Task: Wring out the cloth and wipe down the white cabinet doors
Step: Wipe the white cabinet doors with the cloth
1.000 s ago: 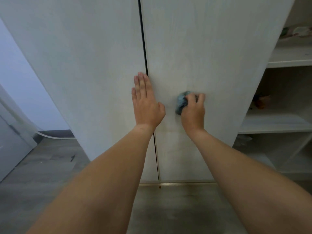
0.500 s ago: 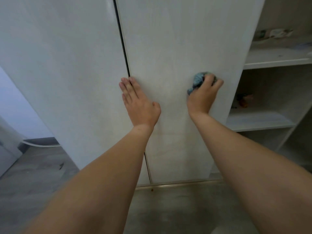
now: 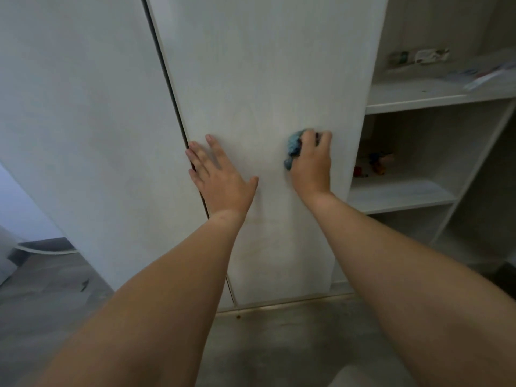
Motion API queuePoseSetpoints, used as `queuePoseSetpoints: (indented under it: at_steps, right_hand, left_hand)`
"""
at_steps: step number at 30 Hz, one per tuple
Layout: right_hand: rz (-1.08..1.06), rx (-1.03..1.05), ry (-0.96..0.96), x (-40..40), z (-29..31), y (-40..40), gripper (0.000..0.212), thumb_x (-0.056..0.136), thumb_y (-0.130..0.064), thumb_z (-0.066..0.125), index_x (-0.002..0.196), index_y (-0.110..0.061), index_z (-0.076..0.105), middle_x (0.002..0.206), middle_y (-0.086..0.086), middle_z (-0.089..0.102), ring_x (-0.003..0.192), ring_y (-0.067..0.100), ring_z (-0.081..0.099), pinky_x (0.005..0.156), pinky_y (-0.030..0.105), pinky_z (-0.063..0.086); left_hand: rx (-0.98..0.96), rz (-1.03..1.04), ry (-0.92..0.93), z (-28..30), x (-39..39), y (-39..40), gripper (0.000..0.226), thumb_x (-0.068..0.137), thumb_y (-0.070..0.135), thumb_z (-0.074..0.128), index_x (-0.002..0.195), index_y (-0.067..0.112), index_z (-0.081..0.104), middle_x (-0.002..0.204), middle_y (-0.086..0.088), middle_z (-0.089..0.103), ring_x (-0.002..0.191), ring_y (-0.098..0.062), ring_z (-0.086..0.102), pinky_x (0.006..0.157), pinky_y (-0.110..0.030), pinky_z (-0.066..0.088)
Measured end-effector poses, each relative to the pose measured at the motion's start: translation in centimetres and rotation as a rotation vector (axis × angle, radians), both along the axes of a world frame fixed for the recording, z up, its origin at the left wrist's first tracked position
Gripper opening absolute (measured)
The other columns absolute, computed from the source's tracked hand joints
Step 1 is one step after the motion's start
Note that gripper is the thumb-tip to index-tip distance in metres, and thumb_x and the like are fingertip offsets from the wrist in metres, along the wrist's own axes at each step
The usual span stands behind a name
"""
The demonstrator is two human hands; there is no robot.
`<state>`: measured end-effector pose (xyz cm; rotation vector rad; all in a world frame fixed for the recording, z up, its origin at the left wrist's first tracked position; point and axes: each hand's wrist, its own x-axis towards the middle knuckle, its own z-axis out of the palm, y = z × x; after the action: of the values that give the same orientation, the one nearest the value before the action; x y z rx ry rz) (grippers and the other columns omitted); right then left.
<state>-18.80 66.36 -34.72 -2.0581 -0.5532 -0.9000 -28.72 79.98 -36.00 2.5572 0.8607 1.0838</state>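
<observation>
Two tall white cabinet doors fill the view, the left door (image 3: 83, 121) and the right door (image 3: 265, 79), split by a dark vertical gap. My right hand (image 3: 311, 163) presses a bunched blue cloth (image 3: 293, 148) against the right door near its right edge; most of the cloth is hidden under the fingers. My left hand (image 3: 220, 177) lies flat on the right door beside the gap, fingers spread, holding nothing.
Open white shelves (image 3: 435, 96) stand to the right of the doors, with small colourful items (image 3: 374, 163) on the middle shelf and papers (image 3: 488, 74) on the upper one. Grey floor (image 3: 279, 344) runs below the doors. A pale wall and dark skirting show at the far left.
My right hand has moved the cloth across the right door, first up and to the right, then down again. The view has shifted so the doors sit further left.
</observation>
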Motion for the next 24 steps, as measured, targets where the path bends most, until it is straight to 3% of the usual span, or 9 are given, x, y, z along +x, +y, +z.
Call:
queuePoseSetpoints:
  at_steps: [2,6,10,15,18,20,22,24]
  right_hand:
    - [0.106,-0.115,0.017,0.3,-1.8,-1.0,0.026,0.089,-0.005,0.053,0.111,-0.016,0.046,0.117,0.005,0.039,0.091,0.022,0.050,0.077,0.038,0.051]
    - [-0.198,0.192,0.147,2.9,-2.6,-6.0,0.030,0.086,-0.004,0.057,0.114,-0.001,0.047,0.125,0.020,0.041,0.101,0.037,0.053,0.086,0.043,0.049]
    - [-0.251,0.163,0.146,3.1,-3.0,-6.1,0.033,0.088,-0.004,0.058,0.118,0.001,0.044,0.127,0.023,0.040,0.106,0.037,0.052,0.088,0.044,0.051]
    - [0.052,-0.108,-0.034,-1.5,-5.4,2.4,0.037,0.073,-0.001,0.063,0.109,0.002,0.056,0.111,0.025,0.050,0.080,0.040,0.056,0.063,0.041,0.050]
    - [0.246,-0.324,-0.200,-3.3,-4.3,7.2,0.031,0.072,0.004,0.064,0.102,-0.002,0.059,0.101,0.018,0.052,0.077,0.035,0.054,0.055,0.034,0.046]
    - [0.311,-0.262,-0.186,-4.4,-1.6,10.5,0.021,0.085,-0.009,0.057,0.106,-0.008,0.062,0.105,0.008,0.053,0.081,0.021,0.050,0.061,0.025,0.039]
    - [0.335,-0.140,-0.142,-5.6,0.6,13.7,0.026,0.095,-0.033,0.046,0.114,-0.019,0.058,0.105,-0.008,0.049,0.084,0.004,0.043,0.065,0.008,0.033]
    - [0.349,-0.121,-0.176,-6.5,0.0,14.9,0.013,0.096,-0.038,0.047,0.102,-0.027,0.051,0.099,-0.006,0.054,0.082,0.010,0.050,0.069,0.014,0.043]
  left_hand:
    - [0.005,0.009,-0.002,-0.3,0.0,0.3,0.133,0.073,0.058,0.079,0.156,0.013,-0.015,0.163,-0.026,-0.013,0.152,-0.040,-0.012,0.123,-0.056,0.010]
    - [0.030,0.010,-0.024,-1.3,0.2,1.0,0.130,0.073,0.054,0.080,0.157,0.014,-0.011,0.165,-0.019,-0.013,0.153,-0.034,-0.012,0.122,-0.056,0.015]
    - [0.072,0.008,-0.029,-2.0,0.1,1.5,0.130,0.073,0.053,0.079,0.157,0.012,-0.010,0.166,-0.017,-0.012,0.153,-0.033,-0.010,0.122,-0.054,0.017]
    - [0.099,-0.103,-0.005,-2.3,-1.5,3.0,0.120,0.079,0.039,0.076,0.157,0.007,-0.010,0.167,-0.013,-0.011,0.154,-0.028,-0.010,0.125,-0.047,0.013]
    - [0.168,-0.122,-0.039,-2.8,-3.5,5.4,0.106,0.082,0.020,0.068,0.158,0.003,-0.004,0.167,-0.014,-0.004,0.155,-0.027,-0.006,0.126,-0.042,0.011]
    - [0.156,-0.070,-0.080,-3.2,-4.7,7.3,0.101,0.078,0.010,0.063,0.158,0.001,0.001,0.167,-0.016,0.000,0.155,-0.029,-0.003,0.126,-0.041,0.008]
    - [0.110,-0.019,-0.086,-3.8,-5.8,9.5,0.100,0.076,0.004,0.060,0.157,-0.001,0.002,0.167,-0.017,0.001,0.155,-0.030,-0.002,0.126,-0.040,0.007]
    - [0.076,-0.019,-0.069,-4.7,-6.4,10.8,0.102,0.075,0.003,0.059,0.158,0.000,0.000,0.167,-0.016,-0.001,0.154,-0.030,-0.004,0.125,-0.036,0.003]
